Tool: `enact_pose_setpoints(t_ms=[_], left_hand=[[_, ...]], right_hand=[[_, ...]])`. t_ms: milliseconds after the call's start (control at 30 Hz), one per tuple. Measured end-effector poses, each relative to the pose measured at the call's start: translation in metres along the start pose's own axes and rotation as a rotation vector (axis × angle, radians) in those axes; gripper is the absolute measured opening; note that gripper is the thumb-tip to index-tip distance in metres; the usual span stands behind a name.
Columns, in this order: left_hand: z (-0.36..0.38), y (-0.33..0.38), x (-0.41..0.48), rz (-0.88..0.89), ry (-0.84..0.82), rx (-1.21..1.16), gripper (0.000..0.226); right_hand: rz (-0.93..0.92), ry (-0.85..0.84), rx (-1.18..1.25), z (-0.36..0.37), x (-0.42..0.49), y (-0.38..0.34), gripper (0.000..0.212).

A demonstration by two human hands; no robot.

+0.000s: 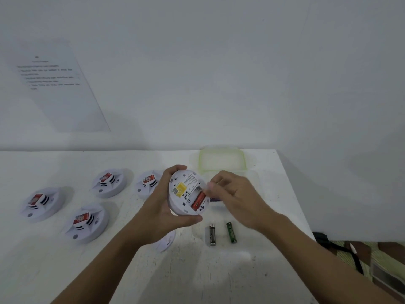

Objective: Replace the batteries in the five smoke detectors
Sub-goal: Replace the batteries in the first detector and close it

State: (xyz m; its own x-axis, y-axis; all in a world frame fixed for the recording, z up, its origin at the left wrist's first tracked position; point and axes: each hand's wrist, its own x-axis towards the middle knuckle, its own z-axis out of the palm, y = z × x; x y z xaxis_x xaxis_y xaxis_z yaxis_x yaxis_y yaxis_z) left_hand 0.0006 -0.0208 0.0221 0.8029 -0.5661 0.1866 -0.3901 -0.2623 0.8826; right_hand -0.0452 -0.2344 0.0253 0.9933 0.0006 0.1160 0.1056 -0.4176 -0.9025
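Observation:
My left hand [162, 207] grips a white smoke detector [186, 191] by its rim, held above the table with its back facing me. A red battery [198, 201] lies in its open battery slot, next to a yellow label. My right hand [234, 194] has its curled fingertips bunched at the upper end of that battery; they are blurred, so the grip is unclear. A black battery [212, 235] and a green battery [231, 232] lie loose on the table below the detector. Several more detectors sit to the left, among them detector [109, 183] and detector [86, 222].
A white round cover plate [164, 242] lies on the table [219, 270], partly under my left forearm. A clear box with a green rim [221, 161] stands at the back right. A purple pack [215, 199] peeks from under my right hand. A printed sheet [57, 84] hangs on the wall.

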Motion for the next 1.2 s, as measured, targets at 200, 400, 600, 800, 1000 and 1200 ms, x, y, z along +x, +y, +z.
enact_pose_setpoints(t_ms=[200,400,600,800,1000,1200], left_hand=[[-0.009,-0.005,0.021,-0.013,0.015,-0.003,0.099],[-0.017,-0.024,0.030,-0.047,0.029,0.032,0.100],[-0.016,-0.039,0.034,-0.082,0.014,0.013,0.099],[-0.013,-0.044,0.034,-0.103,0.019,0.020,0.101],[-0.011,-0.044,0.031,-0.123,0.035,0.017,0.100],[-0.008,-0.035,0.024,-0.142,0.068,0.018,0.100]], right_hand=[[0.114,0.236,0.010,-0.031,0.035,0.029,0.024],[0.129,-0.078,-0.513,-0.026,0.057,0.058,0.014],[0.109,-0.273,-0.781,-0.009,0.075,0.069,0.024],[0.084,-0.291,-0.787,-0.006,0.078,0.075,0.023],[0.019,-0.062,-0.526,-0.010,0.064,0.067,0.015],[0.045,0.182,0.094,-0.021,0.039,0.028,0.012]])
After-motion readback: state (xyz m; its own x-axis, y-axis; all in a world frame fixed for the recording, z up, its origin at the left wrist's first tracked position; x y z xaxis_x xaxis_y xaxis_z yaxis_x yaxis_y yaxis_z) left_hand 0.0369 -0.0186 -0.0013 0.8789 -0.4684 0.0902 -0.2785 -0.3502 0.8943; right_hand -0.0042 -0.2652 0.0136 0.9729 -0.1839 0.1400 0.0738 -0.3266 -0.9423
